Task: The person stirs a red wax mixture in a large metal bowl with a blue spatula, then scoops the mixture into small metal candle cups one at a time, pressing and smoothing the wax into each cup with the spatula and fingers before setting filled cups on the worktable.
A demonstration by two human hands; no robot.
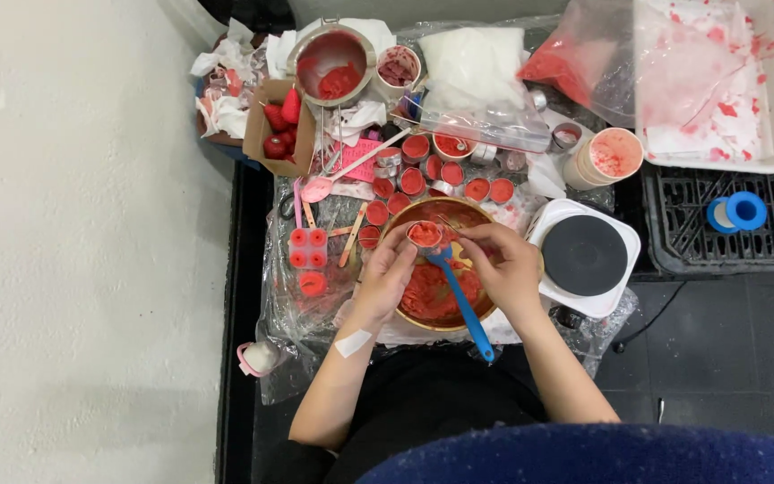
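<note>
My left hand (387, 273) holds a small round metal cup (425, 235) filled with red wax above a gold bowl (485, 309) of red wax. My right hand (503, 264) grips a thin stick-like tool at the cup's rim. A blue-handled spoon (466, 309) lies in the bowl, its handle pointing toward me. Several small filled cups (445, 175) stand just beyond the bowl.
A white hot plate (584, 255) with a black disc sits right of the bowl. Red moulds (308, 251) and wooden sticks lie left. A steel pot (333, 58), a pink spoon (320, 188), a cardboard box of red shapes (279, 121), plastic bags, a white tray (709, 81) and blue tape (745, 211) lie farther off.
</note>
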